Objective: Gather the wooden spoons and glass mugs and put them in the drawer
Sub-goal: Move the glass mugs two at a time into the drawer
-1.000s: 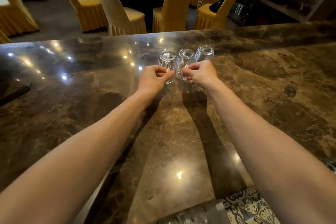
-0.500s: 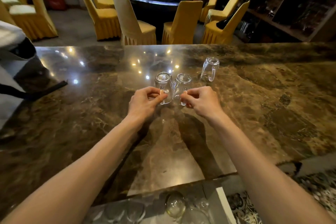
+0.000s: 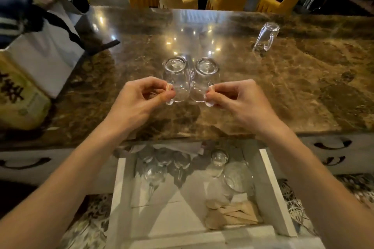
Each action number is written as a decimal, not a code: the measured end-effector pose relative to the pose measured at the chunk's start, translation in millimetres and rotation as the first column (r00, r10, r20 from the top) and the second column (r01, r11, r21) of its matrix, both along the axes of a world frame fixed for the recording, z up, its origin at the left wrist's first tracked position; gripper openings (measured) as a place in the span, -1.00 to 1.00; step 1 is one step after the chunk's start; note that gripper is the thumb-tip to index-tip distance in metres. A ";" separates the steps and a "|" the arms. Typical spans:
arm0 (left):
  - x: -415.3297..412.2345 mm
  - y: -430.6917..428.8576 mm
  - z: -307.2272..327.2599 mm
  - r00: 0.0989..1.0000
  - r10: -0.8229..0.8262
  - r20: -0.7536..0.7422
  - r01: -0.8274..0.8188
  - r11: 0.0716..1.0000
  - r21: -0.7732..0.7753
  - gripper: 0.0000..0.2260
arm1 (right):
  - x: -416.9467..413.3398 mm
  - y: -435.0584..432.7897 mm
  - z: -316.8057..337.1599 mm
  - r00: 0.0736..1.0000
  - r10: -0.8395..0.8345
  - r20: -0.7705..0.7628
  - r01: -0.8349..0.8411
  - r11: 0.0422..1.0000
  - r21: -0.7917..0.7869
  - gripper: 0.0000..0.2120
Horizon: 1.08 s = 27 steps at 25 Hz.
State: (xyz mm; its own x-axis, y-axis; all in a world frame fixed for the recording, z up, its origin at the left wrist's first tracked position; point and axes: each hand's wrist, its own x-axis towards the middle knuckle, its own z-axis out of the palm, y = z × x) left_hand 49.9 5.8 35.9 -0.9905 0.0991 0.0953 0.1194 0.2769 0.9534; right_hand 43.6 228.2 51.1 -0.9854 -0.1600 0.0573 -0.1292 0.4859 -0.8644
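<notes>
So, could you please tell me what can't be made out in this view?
Drawer back: head view, hidden under the counter edge.
Wooden spoons: head view, blurred, count unclear.
Left mug and right mug: head view, handles partly covered by left hand, right hand; whether lifted unclear.

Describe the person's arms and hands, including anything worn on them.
The left hand and right hand are bare: no gloves, rings, watch or bracelet show. The left forearm and right forearm are uncovered up to the picture's edge, so no sleeve is visible. The nails that show look short and unpainted.
</notes>
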 end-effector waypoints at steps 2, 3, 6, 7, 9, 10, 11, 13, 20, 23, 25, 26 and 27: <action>31.8 -16.4 -4.2 0.999 0.002 0.044 -0.001 1.000 -0.018 -0.86 | 25.5 -8.2 -7.1 0.999 0.035 0.020 -0.035 0.999 0.006 -0.90; 45.4 -23.1 -6.6 0.998 0.002 0.069 0.000 1.000 -0.019 -0.84 | 36.5 -11.0 -10.7 0.998 0.049 0.031 -0.049 0.999 0.012 -0.90; 82.0 -37.3 -17.3 0.994 -0.008 0.107 0.011 0.999 -0.030 -0.84 | 66.7 -17.1 -21.4 0.992 0.111 0.054 -0.112 0.994 0.012 -0.89; 92.2 -39.1 -22.3 0.994 -0.011 0.110 0.014 1.000 -0.025 -0.86 | 76.1 -18.3 -25.8 0.990 0.129 0.050 -0.129 0.992 0.006 -0.89; 111.7 -40.8 -34.8 0.991 -0.018 0.131 0.019 1.000 -0.010 -0.86 | 94.5 -21.3 -37.9 0.991 0.127 0.046 -0.127 0.992 -0.002 -0.92; 120.2 -41.4 -41.5 0.988 -0.028 0.149 0.030 0.999 -0.012 -0.85 | 103.5 -22.9 -45.1 0.992 0.111 0.059 -0.111 0.994 -0.011 -0.93; 127.4 -42.0 -48.0 0.984 -0.042 0.172 0.046 0.999 -0.022 -0.84 | 112.6 -24.4 -52.7 0.992 0.094 0.079 -0.092 0.996 -0.022 -0.92; 135.3 -44.6 -60.1 0.971 -0.076 0.226 0.089 0.995 -0.046 -0.82 | 128.2 -25.3 -69.2 0.992 0.065 0.110 -0.064 0.998 -0.017 -0.92; 130.2 -31.0 -106.6 0.902 -0.160 0.401 0.264 0.939 -0.221 -0.83 | 154.2 -26.6 -124.1 0.964 -0.120 0.238 0.102 0.991 0.088 -0.88; 126.8 -15.5 -126.6 0.840 -0.189 0.508 0.345 0.910 -0.232 -0.83 | 152.2 -29.5 -144.2 0.919 -0.229 0.320 0.204 0.973 0.110 -0.89; 131.0 -3.2 -140.5 0.825 -0.178 0.537 0.364 0.894 -0.262 -0.82 | 149.7 -34.4 -155.7 0.895 -0.293 0.335 0.267 0.956 0.123 -0.89; 133.6 2.1 -147.7 0.825 -0.154 0.543 0.347 0.898 -0.272 -0.82 | 148.8 -36.7 -161.1 0.884 -0.320 0.339 0.290 0.947 0.138 -0.88; 136.0 6.3 -154.2 0.829 -0.125 0.546 0.315 0.910 -0.270 -0.82 | 148.0 -38.7 -165.4 0.871 -0.345 0.348 0.311 0.938 0.153 -0.88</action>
